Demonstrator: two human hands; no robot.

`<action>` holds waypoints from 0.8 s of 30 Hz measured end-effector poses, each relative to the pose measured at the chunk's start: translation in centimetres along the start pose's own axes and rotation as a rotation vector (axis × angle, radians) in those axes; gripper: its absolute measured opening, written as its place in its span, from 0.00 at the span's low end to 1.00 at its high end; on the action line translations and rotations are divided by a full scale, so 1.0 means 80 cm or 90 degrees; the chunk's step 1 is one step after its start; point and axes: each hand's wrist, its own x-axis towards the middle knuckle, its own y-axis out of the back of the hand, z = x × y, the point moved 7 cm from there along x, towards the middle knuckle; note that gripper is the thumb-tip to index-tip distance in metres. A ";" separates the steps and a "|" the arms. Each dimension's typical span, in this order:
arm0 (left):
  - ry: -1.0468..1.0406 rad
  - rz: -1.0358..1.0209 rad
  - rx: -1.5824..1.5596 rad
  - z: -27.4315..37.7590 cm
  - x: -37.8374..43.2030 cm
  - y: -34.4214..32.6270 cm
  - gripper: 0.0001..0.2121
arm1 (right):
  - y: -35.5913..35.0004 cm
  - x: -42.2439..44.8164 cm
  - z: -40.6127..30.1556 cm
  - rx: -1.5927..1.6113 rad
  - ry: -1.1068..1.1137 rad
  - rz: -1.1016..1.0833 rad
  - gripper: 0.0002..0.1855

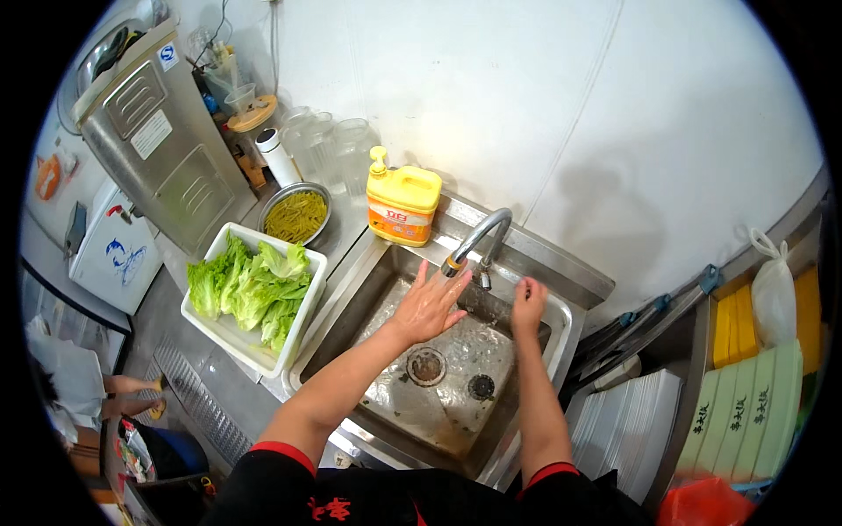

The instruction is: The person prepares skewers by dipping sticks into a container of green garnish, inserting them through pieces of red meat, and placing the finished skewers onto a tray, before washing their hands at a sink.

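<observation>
A stainless steel sink (454,421) lies before me. My left hand (431,306) is spread over its back part, wet, right under the spout of the chrome faucet (487,230), and holds nothing. At the sink's back right rim my right hand (528,302) is curled near the faucet; its fingertips are partly turned away, so whether anything is in it is unclear. Left of the sink, a white plastic bin (306,315) holds green leaf lettuce (253,286). A yellow jug of dish detergent with a pump (404,200) stands at the back left corner of the sink.
Behind the bin are a metal bowl of cut green vegetables (296,217), a white bottle (277,158) and clear jars (355,151). White trays (628,421) and green containers (743,414) stand to the right. Another person (72,381) is at far left, beyond the counter.
</observation>
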 end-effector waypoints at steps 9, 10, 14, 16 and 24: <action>0.070 0.021 0.057 -0.033 -0.030 -0.028 0.23 | -0.041 -0.065 -0.157 0.150 0.110 -0.262 0.17; 0.090 0.023 0.047 -0.033 -0.030 -0.027 0.23 | -0.063 -0.086 -0.159 0.226 -0.007 -0.342 0.17; 0.172 0.010 -0.005 -0.036 -0.036 -0.041 0.24 | -0.119 -0.122 -0.147 0.288 -0.149 -0.308 0.20; 0.191 0.015 -0.009 -0.039 -0.039 -0.048 0.24 | -0.131 -0.121 -0.135 0.328 -0.230 -0.335 0.20; 0.082 -0.059 0.103 -0.025 -0.018 -0.050 0.22 | -0.091 -0.049 -0.134 -0.087 -0.031 -0.248 0.09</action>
